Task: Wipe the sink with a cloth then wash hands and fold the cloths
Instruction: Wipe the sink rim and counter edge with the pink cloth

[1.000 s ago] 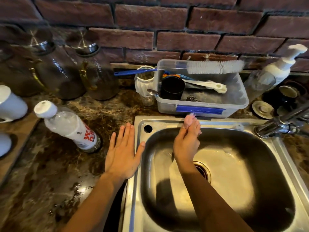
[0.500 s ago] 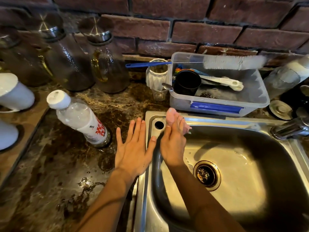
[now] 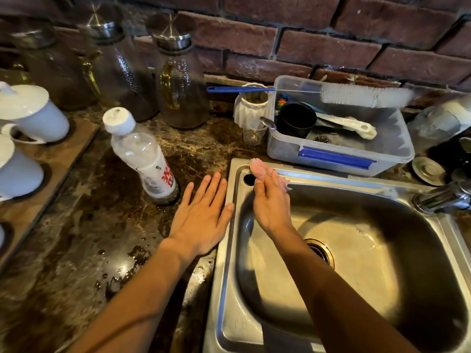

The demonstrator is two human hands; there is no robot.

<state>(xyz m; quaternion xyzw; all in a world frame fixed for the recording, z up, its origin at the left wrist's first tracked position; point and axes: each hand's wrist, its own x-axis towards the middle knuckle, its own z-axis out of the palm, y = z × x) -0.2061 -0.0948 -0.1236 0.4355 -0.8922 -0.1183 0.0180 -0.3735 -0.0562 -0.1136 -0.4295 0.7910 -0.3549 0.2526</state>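
Observation:
A steel sink (image 3: pixel 224 250) fills the lower right, with a round drain (image 3: pixel 319 250) in its basin. My right hand (image 3: pixel 271 205) presses a small pink cloth (image 3: pixel 258 169) against the sink's back left rim, next to the overflow hole (image 3: pixel 248 179). Most of the cloth is hidden under my fingers. My left hand (image 3: pixel 202 217) lies flat, fingers spread, on the dark marble counter (image 3: pixel 102 238) just left of the sink rim, holding nothing.
A plastic bottle (image 3: pixel 145 154) stands left of my left hand. Behind the sink sits a clear tub (image 3: pixel 339 141) with a bottle brush (image 3: pixel 305 94) across it. Glass jugs (image 3: pixel 178 77) line the brick wall. White cups (image 3: pixel 33 115) stand at left, the tap (image 3: pixel 443 197) at right.
My right hand has slid the pink cloth leftward along the sink's back rim to the corner by the overflow hole. My left hand has stayed flat on the counter. The view has shifted left.

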